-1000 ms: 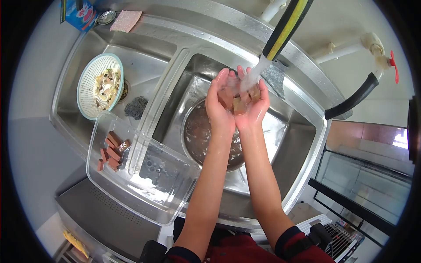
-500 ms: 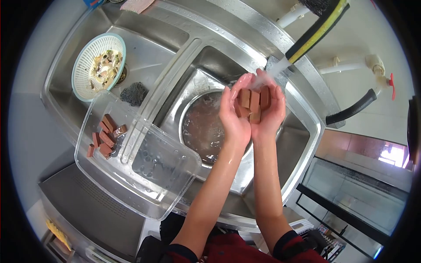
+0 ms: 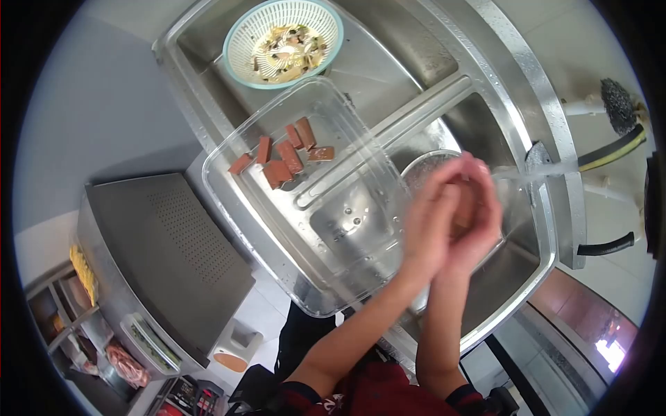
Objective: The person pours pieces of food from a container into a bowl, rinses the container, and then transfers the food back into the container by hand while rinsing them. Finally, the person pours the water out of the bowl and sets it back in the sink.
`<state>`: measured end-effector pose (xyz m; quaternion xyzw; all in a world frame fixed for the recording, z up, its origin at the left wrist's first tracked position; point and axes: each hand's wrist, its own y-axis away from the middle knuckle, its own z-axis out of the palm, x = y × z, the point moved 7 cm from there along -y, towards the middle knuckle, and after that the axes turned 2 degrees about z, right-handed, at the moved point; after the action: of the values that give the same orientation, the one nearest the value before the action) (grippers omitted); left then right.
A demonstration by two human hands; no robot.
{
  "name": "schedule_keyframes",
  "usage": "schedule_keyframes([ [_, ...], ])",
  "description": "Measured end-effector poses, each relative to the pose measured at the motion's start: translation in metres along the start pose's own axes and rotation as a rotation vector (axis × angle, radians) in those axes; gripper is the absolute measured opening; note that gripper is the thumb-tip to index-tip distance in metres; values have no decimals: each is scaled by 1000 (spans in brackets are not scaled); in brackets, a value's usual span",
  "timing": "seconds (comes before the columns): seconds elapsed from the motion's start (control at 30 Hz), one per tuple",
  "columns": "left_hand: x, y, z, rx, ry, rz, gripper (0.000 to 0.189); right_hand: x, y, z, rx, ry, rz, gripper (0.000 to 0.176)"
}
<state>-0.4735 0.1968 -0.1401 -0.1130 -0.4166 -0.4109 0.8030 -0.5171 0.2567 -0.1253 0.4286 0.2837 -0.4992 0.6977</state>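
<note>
My left hand (image 3: 431, 220) and my right hand (image 3: 479, 232) are cupped together over the right sink basin. Between my palms I hold reddish-brown rectangular blocks (image 3: 463, 208), mostly hidden by the fingers and blurred. Under my hands is a round metal bowl (image 3: 424, 163), partly covered by them. To the left, a clear plastic tub (image 3: 274, 267) rests across the sink edge and divider. Several more reddish-brown blocks (image 3: 290, 157) lie wet in its far left part.
Water runs from a black-and-yellow hose (image 3: 610, 151) at the right. In the left basin sits a pale colander (image 3: 239, 45) with food scraps. A grey metal cabinet top (image 3: 166, 243) stands at the lower left, with a yellow cloth (image 3: 83, 274) beside it.
My view has turned left, so the sink and tub appear shifted right. My hands have left the water stream, moved toward the tub and closed more around the blocks.
</note>
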Motion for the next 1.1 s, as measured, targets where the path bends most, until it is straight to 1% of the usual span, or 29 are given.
schedule_keyframes([
  [0.03, 13, 1, -24, 73, 30, 32, 32, 29, 1, 5, -118, -31, 105, 30],
  [0.07, 25, 2, -49, 160, 90, 34, 34, 47, 10, 22, -154, -29, 128, 28],
  [0.1, 36, 5, -73, 249, 150, 35, 35, 67, 18, 35, -214, 23, 197, 26],
  [0.13, 42, 10, -99, 354, 208, 20, 36, 89, 28, 47, -261, -45, 332, 24],
  [0.17, 45, 16, -124, 459, 264, 4, 37, 108, 32, 52, -264, -55, 408, 26],
  [0.2, 50, 21, -142, 464, 261, 4, 37, 125, 36, 53, -263, -70, 469, 29],
  [0.23, 51, 27, -159, 504, 354, -33, 40, 138, 37, 53, -263, -84, 530, 33],
  [0.27, 51, 32, -170, 545, 448, -70, 43, 143, 36, 53, -265, -83, 536, 33],
  [0.33, 64, 36, -177, 573, 386, -79, 44, 139, 29, 57, -319, -52, 407, 34],
  [0.37, 69, 40, -181, 597, 322, -100, 46, 139, 27, 57, -312, -55, 411, 34],
  [0.4, 72, 41, -187, 548, 225, -107, 47, 134, 28, 62, -329, -40, 436, 34],
  [0.43, 76, 42, -192, 544, 217, -114, 47, 132, 27, 65, -347, -28, 457, 34],
  [0.47, 85, 40, -194, 484, 60, -93, 47, 128, 25, 65, -429, 20, 374, 34],
  [0.5, 91, 39, -192, 419, -97, -72, 47, 118, 24, 63, -418, 12, 369, 34],
  [0.53, 95, 40, -190, 452, -152, -102, 49, 97, 23, 64, -483, 122, 265, 33],
  [0.57, 99, 40, -183, 444, -162, -107, 49, 78, 24, 63, -544, 233, 161, 32],
  [0.63, 123, 40, -168, 456, -622, 75, 48, 32, 17, 32, -484, 65, -73, 29],
  [0.67, 134, 40, -157, 418, -794, 203, 44, 11, 7, 6, -371, 81, -131, 26],
  [0.7, 130, 43, -152, 409, -798, 200, 44, -9, -4, -21, -258, 97, -189, 25],
  [0.77, 131, 60, -116, 342, -977, 530, 37, -23, -30, -84, -2, 179, -146, 25],
  [0.83, 78, 79, -67, -55, -604, 277, 32, -1, -62, -161, 83, 369, -52, 27],
  [0.87, 41, 90, -37, -243, -503, 59, 27, 15, -70, -187, 94, 534, 32, 28],
  [0.9, -6, 103, -16, -363, -385, -149, 29, 32, -78, -214, 108, 694, 123, 29],
  [0.97, -78, 117, 9, -445, -561, -219, 38, 64, -95, -255, 8, 1100, -12, 34],
  [1.03, -137, 111, 0, -313, -742, -124, 50, 81, -96, -262, 36, 1167, 76, 42],
  [1.07, -154, 99, -11, -216, -950, -54, 53, 86, -97, -267, 52, 1169, 83, 42],
  [1.1, -167, 83, -19, -118, -1155, 22, 57, 95, -99, -276, 101, 1131, 167, 44],
])
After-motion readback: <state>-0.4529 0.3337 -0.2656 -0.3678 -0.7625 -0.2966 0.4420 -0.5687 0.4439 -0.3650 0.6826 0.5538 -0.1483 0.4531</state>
